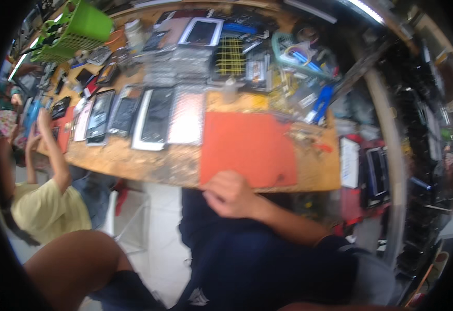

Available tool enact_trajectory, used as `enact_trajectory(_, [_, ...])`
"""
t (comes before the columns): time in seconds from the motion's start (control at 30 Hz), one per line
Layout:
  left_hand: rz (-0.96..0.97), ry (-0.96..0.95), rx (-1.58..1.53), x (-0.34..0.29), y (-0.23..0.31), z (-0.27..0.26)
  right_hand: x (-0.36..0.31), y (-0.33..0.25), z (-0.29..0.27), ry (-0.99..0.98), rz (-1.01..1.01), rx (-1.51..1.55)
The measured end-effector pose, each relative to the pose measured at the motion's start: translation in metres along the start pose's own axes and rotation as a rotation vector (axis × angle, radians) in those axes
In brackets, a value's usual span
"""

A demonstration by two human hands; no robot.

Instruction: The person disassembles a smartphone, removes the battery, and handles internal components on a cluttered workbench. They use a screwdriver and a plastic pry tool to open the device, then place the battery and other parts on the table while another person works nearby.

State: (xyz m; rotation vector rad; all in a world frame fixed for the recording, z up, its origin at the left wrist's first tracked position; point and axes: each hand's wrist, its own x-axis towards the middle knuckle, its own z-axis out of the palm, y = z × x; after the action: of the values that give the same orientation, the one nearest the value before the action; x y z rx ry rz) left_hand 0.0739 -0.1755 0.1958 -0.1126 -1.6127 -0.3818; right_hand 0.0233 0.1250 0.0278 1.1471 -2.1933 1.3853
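My right hand [229, 194] is at the table's near edge, over the lower left corner of a flat orange-red mat [249, 145]. Its fingers are curled in, and nothing shows in them. My left arm [76, 267] is bent at the lower left, very close; the hand on it is out of the picture. Left of the mat lies a sheet of bubble wrap [187, 116], then a white-edged tablet with a dark screen [156, 116]. Small loose bits [309, 137] are scattered along the mat's right side.
More dark devices [101, 116] lie further left on the wooden table [138, 165]. Clear plastic packets [177, 65] and a teal tray [294, 54] are behind. A green basket [84, 26] stands far left. A person in a yellow shirt [52, 210] works at the left.
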Motion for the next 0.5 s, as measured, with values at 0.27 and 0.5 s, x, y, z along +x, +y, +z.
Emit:
enact_trajectory(0.27, [0.004, -0.023, -0.014, -0.004, -0.005, -0.001, -0.035, 0.046, -0.011, -0.153, 0.042, -0.109])
enact_trajectory(0.5, [-0.026, -0.016, -0.073, -0.015, -0.009, 0.03, -0.031, 0.042, -0.01, -0.084, -0.03, -0.088])
